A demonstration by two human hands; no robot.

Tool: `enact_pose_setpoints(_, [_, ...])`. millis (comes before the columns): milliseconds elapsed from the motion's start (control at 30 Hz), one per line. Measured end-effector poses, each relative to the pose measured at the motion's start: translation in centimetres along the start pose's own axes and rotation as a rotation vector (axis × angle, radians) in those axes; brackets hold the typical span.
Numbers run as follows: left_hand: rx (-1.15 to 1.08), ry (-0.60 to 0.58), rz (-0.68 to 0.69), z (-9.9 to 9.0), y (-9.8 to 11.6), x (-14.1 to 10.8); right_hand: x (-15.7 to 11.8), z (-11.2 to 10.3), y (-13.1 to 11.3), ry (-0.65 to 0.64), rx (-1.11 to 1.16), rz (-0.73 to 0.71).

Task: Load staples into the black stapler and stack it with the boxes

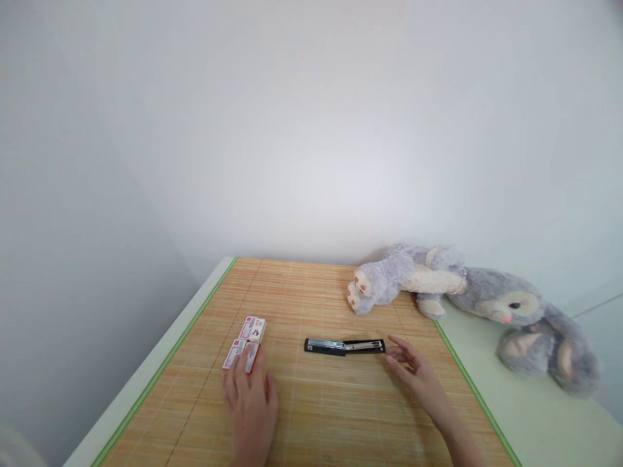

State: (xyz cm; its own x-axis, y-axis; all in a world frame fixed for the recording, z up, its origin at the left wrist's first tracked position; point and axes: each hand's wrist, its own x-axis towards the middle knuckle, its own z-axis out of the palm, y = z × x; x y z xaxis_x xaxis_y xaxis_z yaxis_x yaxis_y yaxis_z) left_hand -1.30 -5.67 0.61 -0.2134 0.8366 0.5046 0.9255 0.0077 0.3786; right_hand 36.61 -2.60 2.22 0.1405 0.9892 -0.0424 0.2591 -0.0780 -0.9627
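Small red-and-white boxes stand together on the left of the mat: a far one [248, 327] with a dark printed picture, and a near one [233, 354]. They look like staple boxes. My left hand [250, 402] lies over the near box with its fingers stretched onto it, covering part of it; the thumb is apart from the box. A black stapler [325, 346] lies opened out flat mid-mat, its metal parts facing up. Beside its right end is my right hand [413, 371], fingers apart and holding nothing; whether the fingertips touch the stapler I cannot tell.
A bamboo mat [311, 415] with green edging covers most of the pale table [549, 428]. A grey plush rabbit [433, 280] lies along the back right, feet on the mat and head over the table. White walls [311, 130] rise behind and to the left.
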Motion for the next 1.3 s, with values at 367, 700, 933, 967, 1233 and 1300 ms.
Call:
enact_pose_setpoints(367, [-0.172,-0.458,0.186,-0.3,-1.1,-1.9,-8.2,8.3,-0.4,-0.206,0.247,0.440])
enact_pose_setpoints(700, [-0.409,-0.691,0.346,0.5,4.8,-0.2,-6.4,8.9,-0.3,-0.304,0.115,0.388])
enact_pose_setpoints(933, [-0.341,-0.678,0.315,0.0,3.2,0.8,-5.0,7.8,-1.0,-0.338,-0.423,0.015])
enact_pose_setpoints(967, [-0.337,-0.677,0.313,-0.1,3.1,1.0,-4.9,7.7,-1.2,-0.355,-0.470,0.001])
enact_pose_setpoints(1233, [-0.314,-0.643,0.317,-0.4,2.5,1.3,-3.9,7.8,-4.6,-0.340,-0.616,-0.104])
enact_pose_setpoints(1300, [-0.308,-0.634,0.318,-0.3,2.5,1.3,-3.3,9.4,-5.9,-0.383,-0.704,-0.179])
